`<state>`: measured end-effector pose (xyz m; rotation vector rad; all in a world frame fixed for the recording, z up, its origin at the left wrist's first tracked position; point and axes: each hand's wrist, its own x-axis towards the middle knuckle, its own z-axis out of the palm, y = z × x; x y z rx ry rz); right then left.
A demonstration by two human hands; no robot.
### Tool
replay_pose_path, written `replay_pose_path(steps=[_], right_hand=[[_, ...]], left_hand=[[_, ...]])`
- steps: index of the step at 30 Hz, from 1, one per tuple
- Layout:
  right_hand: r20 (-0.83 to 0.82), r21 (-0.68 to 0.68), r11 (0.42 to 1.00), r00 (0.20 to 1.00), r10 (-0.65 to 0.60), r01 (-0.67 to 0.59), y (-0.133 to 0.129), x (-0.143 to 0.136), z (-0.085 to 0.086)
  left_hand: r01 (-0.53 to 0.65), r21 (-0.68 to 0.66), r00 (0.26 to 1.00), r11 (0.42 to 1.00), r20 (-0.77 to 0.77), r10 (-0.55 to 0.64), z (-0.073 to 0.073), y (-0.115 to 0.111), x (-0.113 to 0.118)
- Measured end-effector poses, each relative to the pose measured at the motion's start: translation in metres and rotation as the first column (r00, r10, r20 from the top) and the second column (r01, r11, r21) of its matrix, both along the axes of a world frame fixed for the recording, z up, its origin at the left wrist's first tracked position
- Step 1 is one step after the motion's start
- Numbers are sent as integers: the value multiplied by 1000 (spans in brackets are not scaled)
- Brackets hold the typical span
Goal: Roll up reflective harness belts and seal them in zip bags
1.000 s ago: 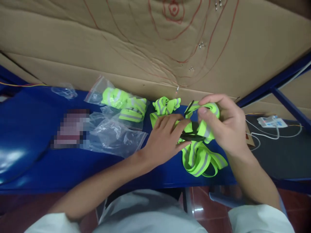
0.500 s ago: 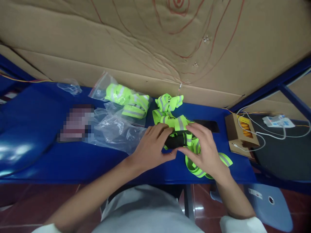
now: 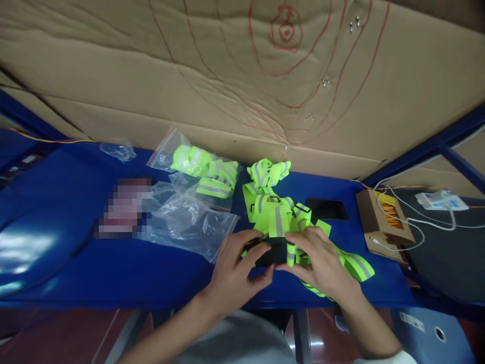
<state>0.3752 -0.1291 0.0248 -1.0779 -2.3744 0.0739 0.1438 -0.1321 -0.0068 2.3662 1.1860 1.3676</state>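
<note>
My left hand (image 3: 237,268) curls its fingers and thumb round the left end of a black elastic band (image 3: 276,254), part of a neon-yellow reflective strap (image 3: 278,221) with grey stripes. My right hand (image 3: 324,263) grips the strap's right side where a yellow loop crosses the black band. Loose strap runs out beyond the right hand as a free tail (image 3: 358,266), and black buckles show among the folds. Behind the hands lies a bunched strap bundle (image 3: 265,173). My fingers hide part of the band.
A clear bag with folded yellow straps (image 3: 215,177) lies at the back, near an open plastic bag (image 3: 193,222). On the blue table (image 3: 182,283) are a blurred pinkish item (image 3: 125,207) and a black phone (image 3: 328,209). A cardboard box (image 3: 382,217) and white cables stand right.
The view has shifted, so the table sits lower in the picture. Both hands keep hold of the strap; its yellow part lies more spread out behind them, and more of the phone shows.
</note>
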Motion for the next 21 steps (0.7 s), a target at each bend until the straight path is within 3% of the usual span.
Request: replay_pose_path(steps=[4, 7, 9, 15, 18, 21], right_hand=[[204, 133, 990, 975, -81, 55, -12, -10, 9], [321, 43, 998, 946, 37, -54, -18, -23, 10], [328, 12, 997, 942, 65, -73, -18, -28, 6], [322, 4, 1000, 946, -12, 12, -12, -29, -12], [363, 12, 996, 928, -88, 90, -12, -21, -8], [317, 11, 991, 940, -129, 132, -17, -4, 8]], left_hand=[[77, -54, 997, 996, 25, -76, 0, -12, -3], [164, -96, 985, 982, -45, -169, -2, -18, -8], [190, -124, 975, 974, -94, -202, -4, -18, -14], [243, -277, 932, 929, -198, -303, -3, -7, -19], [265, -284, 903, 921, -262, -340, 8, -3, -12], [303, -280, 905, 911, -215, -367, 29, -6, -17]])
